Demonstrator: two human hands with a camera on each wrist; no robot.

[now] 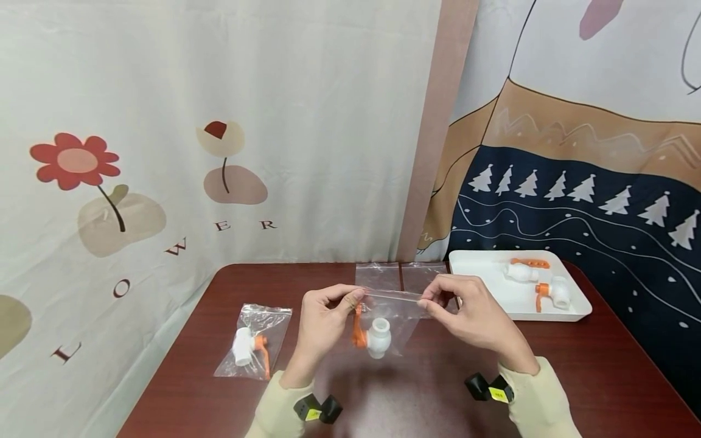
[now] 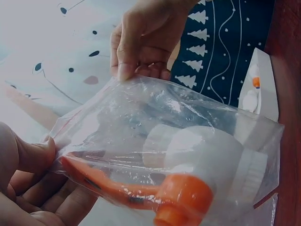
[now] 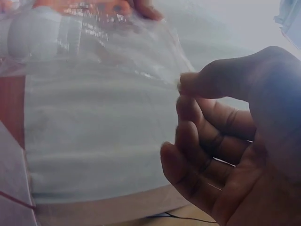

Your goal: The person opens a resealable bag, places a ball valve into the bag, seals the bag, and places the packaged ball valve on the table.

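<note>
A clear zip bag (image 1: 402, 331) hangs above the table between both hands, its top edge stretched nearly level. Inside it lies a white plastic ball valve (image 1: 379, 338) with an orange lever handle (image 2: 113, 181). My left hand (image 1: 327, 322) pinches the left end of the top edge between thumb and fingers, beside the lever's tip. At the other end, my right hand (image 1: 475, 311) pinches the edge with thumb and forefinger. In the right wrist view the right fingers (image 3: 188, 134) line up below the thumb along the film.
On the table's left lies another clear bag (image 1: 276, 325) with a valve (image 1: 243, 347) inside. A white tray (image 1: 471, 267) at the back right holds two more valves (image 1: 560, 293). Flat clear bags (image 1: 378, 275) lie at the back edge, before a printed curtain (image 1: 328, 121).
</note>
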